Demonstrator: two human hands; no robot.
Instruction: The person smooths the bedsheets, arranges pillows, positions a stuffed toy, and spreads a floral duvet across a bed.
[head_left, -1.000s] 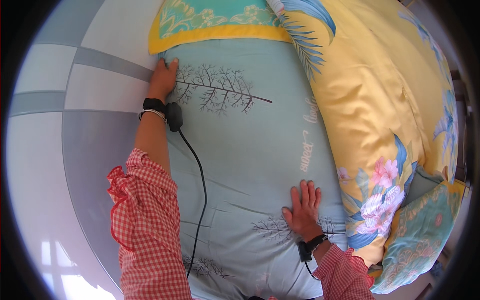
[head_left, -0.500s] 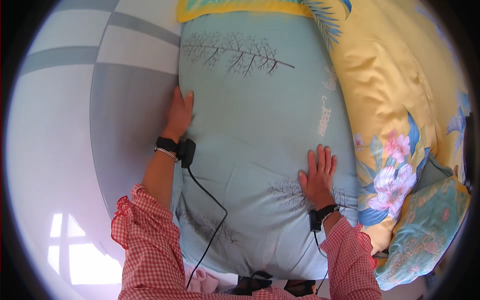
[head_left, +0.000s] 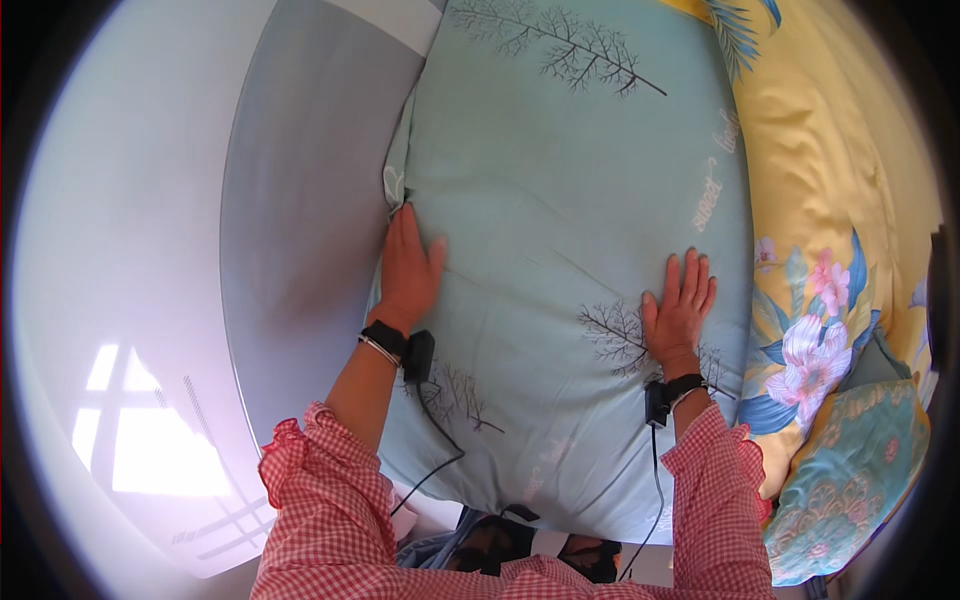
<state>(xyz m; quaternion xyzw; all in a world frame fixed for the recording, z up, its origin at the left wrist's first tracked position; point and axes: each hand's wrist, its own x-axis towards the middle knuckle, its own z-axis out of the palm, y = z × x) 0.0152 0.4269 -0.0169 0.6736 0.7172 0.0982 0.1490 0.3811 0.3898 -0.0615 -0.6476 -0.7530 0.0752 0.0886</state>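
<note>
Head camera: at three o'clock the bare right hand [head_left: 677, 318] lay flat, gripping nothing, on the pale green, tree-printed fabric sheet [head_left: 560, 215], spanning centre to twelve; the left hand [head_left: 408, 275], straight-fingered, empty, touched its edge at ten.

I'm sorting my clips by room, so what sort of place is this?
Probably a bedroom: a blue-green sheet printed with bare trees lies spread out, yellow floral bedding lies along its right side, and what looks like a teal patterned pillow is at the lower right.
</note>
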